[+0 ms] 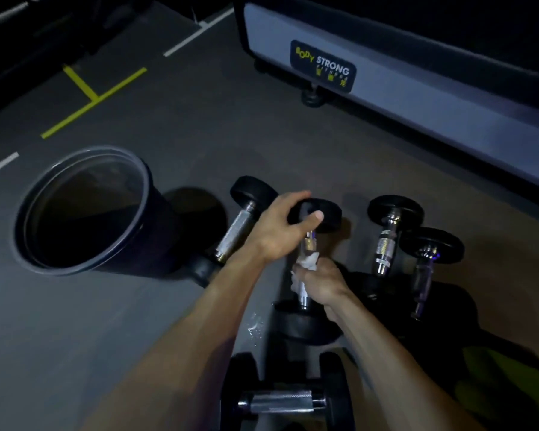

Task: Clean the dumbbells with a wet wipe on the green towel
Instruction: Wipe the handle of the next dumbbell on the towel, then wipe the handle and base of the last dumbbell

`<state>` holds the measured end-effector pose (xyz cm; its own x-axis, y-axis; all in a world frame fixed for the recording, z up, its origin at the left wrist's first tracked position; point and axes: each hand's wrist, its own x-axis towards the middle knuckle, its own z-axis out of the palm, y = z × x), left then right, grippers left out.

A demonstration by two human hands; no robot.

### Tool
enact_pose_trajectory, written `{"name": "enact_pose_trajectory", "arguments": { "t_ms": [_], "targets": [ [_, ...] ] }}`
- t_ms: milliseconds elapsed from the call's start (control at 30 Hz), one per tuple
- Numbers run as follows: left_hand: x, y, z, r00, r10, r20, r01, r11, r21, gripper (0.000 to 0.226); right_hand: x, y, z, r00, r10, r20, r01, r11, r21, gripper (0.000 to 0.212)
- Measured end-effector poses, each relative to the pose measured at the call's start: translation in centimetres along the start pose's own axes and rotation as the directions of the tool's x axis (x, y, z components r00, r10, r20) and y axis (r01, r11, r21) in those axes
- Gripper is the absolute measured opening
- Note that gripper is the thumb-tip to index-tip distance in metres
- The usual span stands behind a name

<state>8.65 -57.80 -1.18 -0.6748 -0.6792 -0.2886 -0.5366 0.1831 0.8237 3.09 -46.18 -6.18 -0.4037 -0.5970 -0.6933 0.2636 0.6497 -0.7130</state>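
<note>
- Hidden and hard to read: the scene is dim. The green towel (492, 377) shows only as a dull patch at the lower right, cut off by the frame edge; whether any dumbbell rests on it cannot be told.
- Held dumbbell (308, 262): stands tilted, its far head under the left hand (280, 228), whose fingers and thumb curl over that head. Its near head rests on the floor (199, 135), partly covered by the right forearm.
- Wet wipe (304, 275): a white crumple wrapped round the chrome handle, gripped by the right hand (322, 283); most of the wipe is hidden inside the fingers.
- Left dumbbell (237, 231): lies just beside the left wrist, its near head hidden behind the forearm.
- Two right dumbbells (389, 237) (427, 259): close together, their near heads lost in shadow.
- Front dumbbell (280, 399): lies crosswise between the forearms, near the bottom edge.
- Black bin (84, 213): tilted toward the camera at left, near the left dumbbell; its inside is too dark to read.
- Machine base (417, 88): labelled "BODY STRONG", closes off the upper right.
- Open room: bare floor lies between bin, dumbbells and machine base, marked by yellow and white lines (94, 101).
</note>
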Motion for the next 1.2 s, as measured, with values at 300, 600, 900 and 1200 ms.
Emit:
{"name": "enact_pose_trajectory", "arguments": {
  "t_ms": [300,600,900,1200],
  "targets": [
    [0.3,-3.4,0.1,0.996,-0.079,0.029,0.08,0.996,-0.042,0.055,2.1,1.4,-2.1,0.997,0.07,-0.041,-0.074,0.991,-0.114,0.018],
    [0.2,-7.8,-5.6,0.857,-0.219,-0.466,0.359,0.903,0.235,0.037,-2.0,-1.3,-5.6,0.983,-0.144,-0.118,0.116,0.969,-0.22,0.044],
    [3.5,-7.8,-7.5,0.813,-0.519,-0.265,0.549,0.834,0.052,0.038,-3.9,-0.9,-6.1,0.986,-0.162,-0.051,0.146,0.962,-0.233,0.029],
    [5.1,-7.8,-6.1,0.766,-0.632,-0.113,0.617,0.774,-0.144,0.035,-3.6,-1.1,-6.1,0.98,-0.192,-0.052,0.184,0.975,-0.127,0.022]
  ]
}}
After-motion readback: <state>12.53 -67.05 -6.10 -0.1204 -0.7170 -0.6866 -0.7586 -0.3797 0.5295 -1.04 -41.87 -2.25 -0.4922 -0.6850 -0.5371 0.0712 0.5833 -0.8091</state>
